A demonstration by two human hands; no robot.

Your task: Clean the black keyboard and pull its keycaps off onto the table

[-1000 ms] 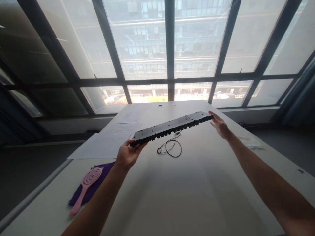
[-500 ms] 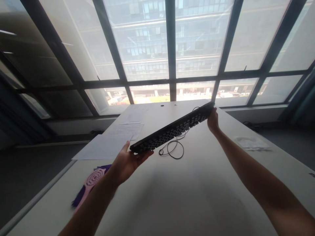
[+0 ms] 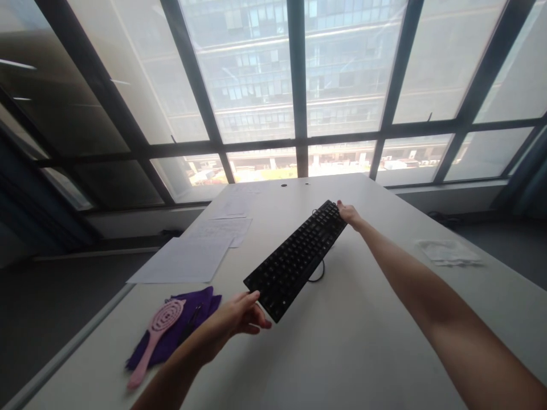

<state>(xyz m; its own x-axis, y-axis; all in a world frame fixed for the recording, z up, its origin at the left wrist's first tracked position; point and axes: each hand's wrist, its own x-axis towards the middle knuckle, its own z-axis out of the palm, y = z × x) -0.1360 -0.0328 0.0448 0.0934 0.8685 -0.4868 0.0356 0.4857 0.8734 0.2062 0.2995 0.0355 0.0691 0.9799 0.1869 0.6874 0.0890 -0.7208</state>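
A black keyboard (image 3: 299, 250) is held above the white table (image 3: 325, 353), keys facing up toward me, its far right end higher in view. My left hand (image 3: 241, 316) grips the near left end, thumb on top and fingers curled under the edge. At the opposite end my right hand (image 3: 349, 215) is closed round the short side. Part of the black cable (image 3: 318, 272) shows below the keyboard; the rest is hidden behind it.
A pink hairbrush (image 3: 164, 319) rests on a folded purple cloth (image 3: 199, 304), with a dark slim item beside it. Paper sheets (image 3: 183, 259) cover the left side. A clear plastic bag (image 3: 448, 252) lies at the right edge. Large windows stand beyond the table.
The keyboard has come down and nearer, turning from edge-on so its key face shows. Both hands moved down with it, still gripping its ends. More of the brush and cloth is uncovered.
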